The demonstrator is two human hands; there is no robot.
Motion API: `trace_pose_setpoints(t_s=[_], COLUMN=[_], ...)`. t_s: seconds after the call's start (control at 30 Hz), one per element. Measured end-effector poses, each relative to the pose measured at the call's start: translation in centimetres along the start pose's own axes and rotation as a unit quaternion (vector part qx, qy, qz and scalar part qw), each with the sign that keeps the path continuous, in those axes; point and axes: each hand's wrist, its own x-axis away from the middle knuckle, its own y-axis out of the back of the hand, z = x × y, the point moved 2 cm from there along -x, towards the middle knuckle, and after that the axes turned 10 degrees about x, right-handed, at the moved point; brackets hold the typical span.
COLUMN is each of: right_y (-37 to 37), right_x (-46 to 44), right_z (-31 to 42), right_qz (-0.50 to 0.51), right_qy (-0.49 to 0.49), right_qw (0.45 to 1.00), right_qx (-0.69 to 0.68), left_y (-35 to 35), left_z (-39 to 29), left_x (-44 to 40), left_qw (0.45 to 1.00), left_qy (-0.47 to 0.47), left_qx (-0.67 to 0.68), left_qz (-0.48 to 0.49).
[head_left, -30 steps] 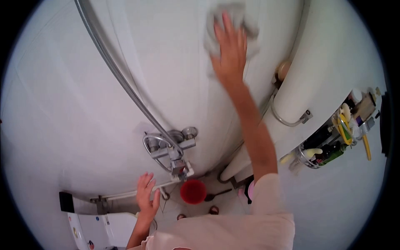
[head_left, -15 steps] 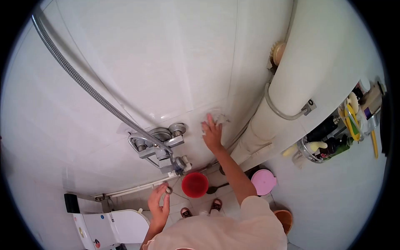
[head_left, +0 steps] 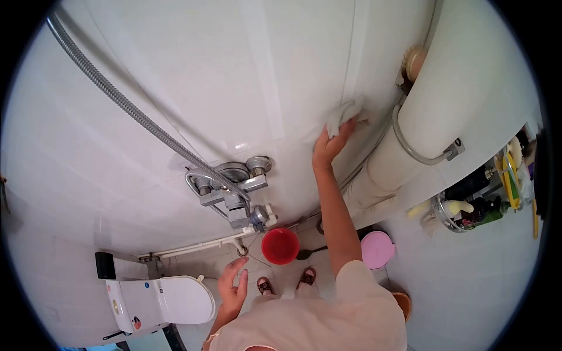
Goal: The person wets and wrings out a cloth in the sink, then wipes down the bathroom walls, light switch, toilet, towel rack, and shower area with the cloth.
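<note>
My right hand holds a pale grey cloth against the white tiled wall, between the shower mixer and the thick white pipe. The cloth is bunched above my fingers. My left hand hangs low in front of me, left of my feet, with its fingers apart and nothing in it. The chrome shower mixer is on the wall between my hands, with a metal hose rising from it to the upper left.
A red bucket stands on the floor by the wall. A white toilet is at lower left. The thick pipe, a pink lid and a rack of bottles are to the right.
My right hand swept the cloth down the wall, then moved up and to the right with it. My left hand has shifted slightly right and down. The view has tilted and moved.
</note>
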Motion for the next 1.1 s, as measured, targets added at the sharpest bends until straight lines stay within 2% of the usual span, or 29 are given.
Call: trace_pose_setpoints(t_s=[0.13, 0.23, 0.3, 0.37, 0.43, 0.53, 0.6, 0.67, 0.7, 0.8, 0.83, 0.93, 1.03, 1.1], right_y=[-0.6, -0.4, -3.3, -3.9, -3.2, -0.6, 1.0, 1.9, 2.0, 1.9, 0.6, -0.6, -0.2, -1.0], right_x=[6.6, 13.9, 23.7, 28.3, 27.3, 23.6, 20.8, 22.0, 22.5, 24.2, 26.6, 29.9, 32.1, 35.2], right_z=[-5.1, -8.4, -15.6, -12.8, -4.8, 4.2, 8.6, 8.7, 9.0, 7.9, 6.2, 3.5, 1.2, -1.3], right_qz=[-0.04, -0.026, -0.045, 0.046, 0.114, 0.165, 0.141, 0.168, 0.175, 0.206, 0.19, 0.191, 0.203, 0.15], right_qy=[-0.217, -0.424, -0.632, -0.793, -0.832, -0.704, -0.593, -0.404, -0.295, -0.294, -0.347, -0.394, -0.425, -0.457], right_qw=[0.975, 0.905, 0.76, 0.531, 0.519, 0.614, 0.711, 0.871, 0.926, 0.922, 0.899, 0.871, 0.878, 0.873], right_qx=[-0.029, -0.018, -0.144, -0.297, -0.16, -0.315, -0.352, -0.226, -0.16, -0.143, -0.189, -0.221, -0.087, -0.087], left_y=[0.0, -0.3, -0.9, -1.3, -1.9, -2.1, -1.8, -1.3, -0.9, 0.1, 0.2, 0.9, 1.6, 1.9], left_z=[0.7, 0.7, 1.0, 1.2, 1.6, 2.5, 3.4, 4.0, 4.3, 5.4, 5.7, 5.6, 5.5, 6.1], left_x=[-0.3, -0.3, -0.5, -0.2, -0.2, 0.3, 0.5, 1.0, 1.1, 1.3, 1.6, 1.9, 2.3, 2.8], left_qw=[1.0, 1.0, 0.999, 0.998, 0.996, 0.995, 0.996, 0.996, 0.996, 0.995, 0.995, 0.991, 0.993, 0.994], left_qy=[0.001, 0.009, 0.003, 0.018, 0.048, 0.06, 0.048, 0.051, 0.055, 0.063, 0.067, 0.103, 0.096, 0.09], left_qx=[0.016, 0.012, 0.005, 0.008, 0.027, 0.035, 0.042, 0.046, 0.042, 0.045, 0.049, 0.05, 0.039, 0.036], left_qz=[-0.013, 0.008, 0.033, 0.055, 0.072, 0.076, 0.068, 0.063, 0.062, 0.056, 0.055, 0.069, 0.048, 0.048])
